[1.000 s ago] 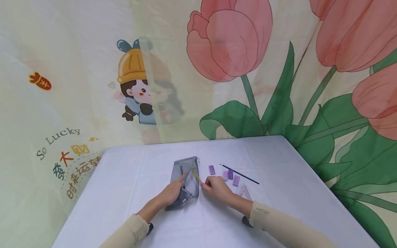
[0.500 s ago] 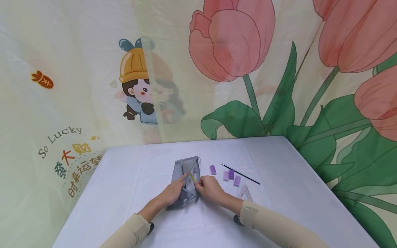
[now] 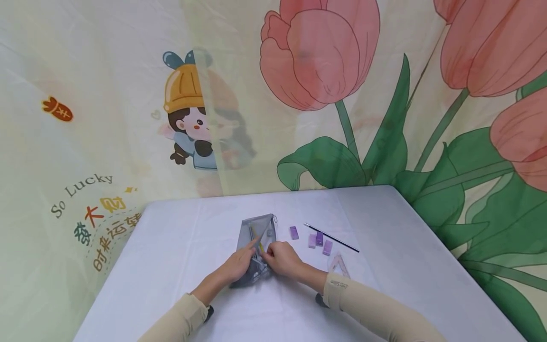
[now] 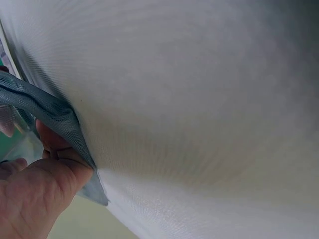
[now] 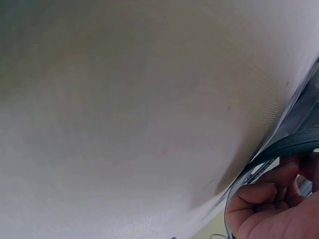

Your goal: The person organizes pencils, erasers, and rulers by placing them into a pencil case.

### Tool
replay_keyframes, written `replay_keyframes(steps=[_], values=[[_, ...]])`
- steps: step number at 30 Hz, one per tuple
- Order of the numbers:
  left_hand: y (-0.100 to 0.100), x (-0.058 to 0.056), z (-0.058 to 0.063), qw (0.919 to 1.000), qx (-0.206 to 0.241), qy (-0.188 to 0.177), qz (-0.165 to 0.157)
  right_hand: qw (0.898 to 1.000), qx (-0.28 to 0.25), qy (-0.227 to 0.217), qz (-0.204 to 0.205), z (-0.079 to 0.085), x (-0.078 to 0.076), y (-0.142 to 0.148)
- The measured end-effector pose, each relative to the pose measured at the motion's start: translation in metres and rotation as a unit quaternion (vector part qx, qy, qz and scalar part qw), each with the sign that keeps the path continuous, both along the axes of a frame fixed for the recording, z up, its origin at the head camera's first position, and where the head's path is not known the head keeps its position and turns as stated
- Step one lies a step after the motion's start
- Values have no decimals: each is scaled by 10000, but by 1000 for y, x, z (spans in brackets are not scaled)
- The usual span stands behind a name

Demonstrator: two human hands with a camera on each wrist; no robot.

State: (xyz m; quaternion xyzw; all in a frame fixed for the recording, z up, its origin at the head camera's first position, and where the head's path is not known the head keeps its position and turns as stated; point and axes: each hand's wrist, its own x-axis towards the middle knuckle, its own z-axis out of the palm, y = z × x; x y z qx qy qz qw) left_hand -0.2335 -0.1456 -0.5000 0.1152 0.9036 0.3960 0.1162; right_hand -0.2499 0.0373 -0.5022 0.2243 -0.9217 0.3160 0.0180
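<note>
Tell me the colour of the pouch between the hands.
The pouch is see-through grey; the head view shows it best.

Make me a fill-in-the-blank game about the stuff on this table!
The purple blocks outside the grey pouch number ____.
The hand nearer them is the person's ____ one.
The thin stick at that hand is coloured ____.
The long stick beside the blocks is mostly ____ in colour.

Missing words: four; right; yellow; black.
</note>
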Motion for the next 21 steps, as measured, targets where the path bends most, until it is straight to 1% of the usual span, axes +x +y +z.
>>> replay_keyframes(steps=[3,5,9,12,15,17,21], values=[[0,-1,0,10000,17,38,-16,9999,117,-79,-7,1,0,-1],[-1,-1,-1,10000,33,75,-33,9998,144,-78,60,1,0,-1],[-1,-1,0,9999,28,120,-56,9991,97,-185,370,4,2,-1],[1,-1,1,10000,11,53,-27,9977,159,-256,603,8,4,3],[2,-2,0,10000,-16,43,-12,9973,248,-103,688,11,5,9],[2,-2,1,10000,-12,26,5,9975,259,54,652,13,5,16],[2,-1,1,10000,7,-67,37,9961,425,475,617,19,8,31]])
